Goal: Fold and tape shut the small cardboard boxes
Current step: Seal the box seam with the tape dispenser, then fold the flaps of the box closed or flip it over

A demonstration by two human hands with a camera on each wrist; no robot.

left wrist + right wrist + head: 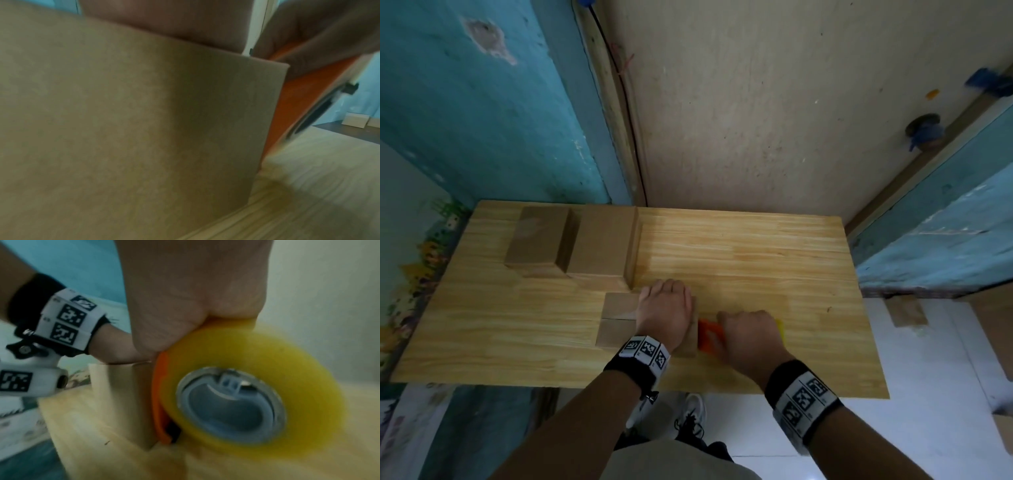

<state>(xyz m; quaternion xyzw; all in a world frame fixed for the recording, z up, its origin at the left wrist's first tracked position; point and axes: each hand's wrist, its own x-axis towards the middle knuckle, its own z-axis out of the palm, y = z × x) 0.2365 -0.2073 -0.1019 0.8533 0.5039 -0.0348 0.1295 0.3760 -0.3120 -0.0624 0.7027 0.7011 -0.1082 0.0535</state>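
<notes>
Where the wooden tabletop (739, 260) meets the wall at the upper left of the head view, two closed cardboard boxes stand side by side: a smaller box (536, 241) on the left and a larger box (602, 245) touching it on its right. The larger box's near right corner lies just beyond the fingertips of the left hand (666, 313), so the space behind the work is tight on that side. Below the tabletop's near edge, at the bottom centre of the frame, a shoe (693, 409) shows on the floor.

The small box being taped (616, 322) sits near the middle of the tabletop, toward its near edge, with the seam between its two top flaps running left to right. The left hand lies palm down on the right half of its top, fingers fairly straight and pressing; it covers that part of the seam. The left wrist view shows the box's side wall (144, 121) close up.

The right hand (748, 337) is curled round an orange tape dispenser (710, 337) carrying a yellow tape roll (257, 386). The dispenser sits against the box's right side wall, just beside the left hand; the picture is blurred there.
</notes>
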